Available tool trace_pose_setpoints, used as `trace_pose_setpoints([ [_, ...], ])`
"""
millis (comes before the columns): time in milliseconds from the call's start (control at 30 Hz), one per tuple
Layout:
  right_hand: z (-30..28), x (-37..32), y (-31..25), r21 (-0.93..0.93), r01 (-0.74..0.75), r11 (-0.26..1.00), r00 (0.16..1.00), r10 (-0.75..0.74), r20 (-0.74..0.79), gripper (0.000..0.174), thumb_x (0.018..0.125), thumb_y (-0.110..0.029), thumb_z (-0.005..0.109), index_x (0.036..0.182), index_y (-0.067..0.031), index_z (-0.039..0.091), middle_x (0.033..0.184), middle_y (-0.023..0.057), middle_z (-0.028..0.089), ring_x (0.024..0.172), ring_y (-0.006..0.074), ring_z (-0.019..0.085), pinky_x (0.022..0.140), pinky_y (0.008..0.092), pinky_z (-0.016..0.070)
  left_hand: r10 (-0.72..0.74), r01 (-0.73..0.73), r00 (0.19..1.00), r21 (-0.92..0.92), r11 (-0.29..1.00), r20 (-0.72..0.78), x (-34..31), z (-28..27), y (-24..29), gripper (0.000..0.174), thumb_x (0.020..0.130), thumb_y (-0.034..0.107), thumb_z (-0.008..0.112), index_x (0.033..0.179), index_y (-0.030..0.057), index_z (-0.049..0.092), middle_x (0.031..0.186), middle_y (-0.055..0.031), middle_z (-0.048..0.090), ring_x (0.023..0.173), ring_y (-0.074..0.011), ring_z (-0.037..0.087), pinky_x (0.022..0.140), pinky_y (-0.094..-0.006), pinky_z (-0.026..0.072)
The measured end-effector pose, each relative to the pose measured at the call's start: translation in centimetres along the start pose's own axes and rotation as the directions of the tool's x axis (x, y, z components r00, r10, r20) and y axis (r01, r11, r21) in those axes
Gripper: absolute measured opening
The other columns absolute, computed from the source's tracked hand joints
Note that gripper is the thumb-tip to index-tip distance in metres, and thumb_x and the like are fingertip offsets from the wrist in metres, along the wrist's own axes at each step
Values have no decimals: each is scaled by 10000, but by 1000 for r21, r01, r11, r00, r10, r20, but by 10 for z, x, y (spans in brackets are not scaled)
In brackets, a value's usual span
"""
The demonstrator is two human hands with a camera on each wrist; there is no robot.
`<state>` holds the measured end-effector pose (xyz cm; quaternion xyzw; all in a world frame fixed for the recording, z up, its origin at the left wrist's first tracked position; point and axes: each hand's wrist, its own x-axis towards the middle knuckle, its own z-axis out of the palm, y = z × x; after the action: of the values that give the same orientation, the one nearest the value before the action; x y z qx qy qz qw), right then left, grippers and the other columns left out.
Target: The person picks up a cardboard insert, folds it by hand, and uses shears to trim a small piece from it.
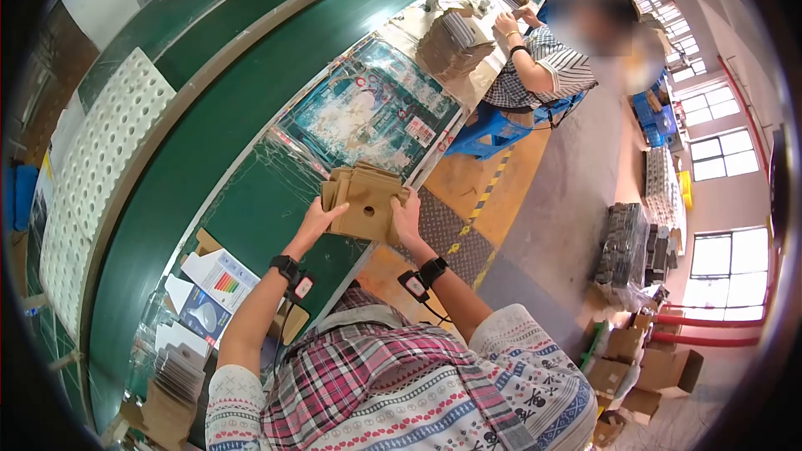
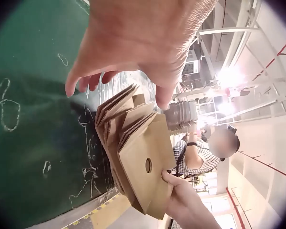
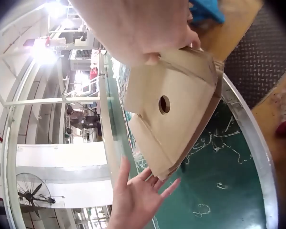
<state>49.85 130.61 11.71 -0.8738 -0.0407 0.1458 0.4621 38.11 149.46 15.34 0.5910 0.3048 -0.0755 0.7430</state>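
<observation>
A small stack of folded brown cardboard inserts (image 1: pixel 365 207), the top one with a round hole, is held up over the green worktop. My right hand (image 1: pixel 407 215) grips its right side, thumb on the upper face, as the left wrist view shows. On the opposite side is my left hand (image 1: pixel 317 221). In the right wrist view the left hand (image 3: pixel 139 199) has its fingers spread and its fingertips right at the stack's edge. Several layers of the cardboard stack (image 2: pixel 150 164) fan apart in the left wrist view.
Printed lamp boxes (image 1: pixel 209 296) and grey cardboard pieces (image 1: pixel 177 374) lie at the left. Ahead is a plastic-covered blue panel (image 1: pixel 368 113), then another cardboard stack (image 1: pixel 451 46) near a seated person (image 1: pixel 535 67). A perforated white tray (image 1: pixel 109 150) stands beyond the green conveyor.
</observation>
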Motion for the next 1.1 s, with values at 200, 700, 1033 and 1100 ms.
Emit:
trace_pose_setpoints([
  [200, 9, 20, 3, -18, 99, 995, 991, -97, 97, 510, 782, -197, 606, 1172, 40, 379, 1089, 199, 424, 1018, 317, 445, 870, 379, 370, 44, -28, 968, 65, 997, -246, 9, -1, -21, 539, 729, 283, 677, 1079, -37, 421, 1056, -177, 526, 917, -213, 562, 756, -327, 476],
  [700, 28, 34, -23, 337, -403, 851, 798, 146, 585, 692, 735, -181, 687, 1256, 35, 286, 1138, 126, 471, 1027, 190, 494, 834, 304, 424, 15, -38, 991, -173, 984, -134, 10, -50, -32, 704, 671, 247, 729, 1210, -17, 361, 1154, -126, 497, 1023, -209, 519, 860, -311, 425],
  [1033, 38, 19, -77, 196, 521, 831, 653, -536, 535, 739, 680, -61, 716, 1263, -89, 262, 1162, 124, 385, 1091, 269, 437, 904, 358, 392, 413, -388, 905, 199, 900, -101, -22, -98, -14, 978, 565, 28, 779, 1361, 87, 215, 1325, -105, 370, 1209, -229, 376, 1004, -344, 325],
  [1100, 36, 14, -88, 191, 525, 829, 646, -535, 545, 768, 654, -46, 724, 1269, -93, 265, 1178, 135, 378, 1096, 308, 435, 897, 358, 393, 445, -402, 888, 277, 873, -115, -21, -102, -10, 1030, 558, 35, 783, 1379, 106, 165, 1349, -113, 334, 1225, -245, 354, 1013, -362, 313],
])
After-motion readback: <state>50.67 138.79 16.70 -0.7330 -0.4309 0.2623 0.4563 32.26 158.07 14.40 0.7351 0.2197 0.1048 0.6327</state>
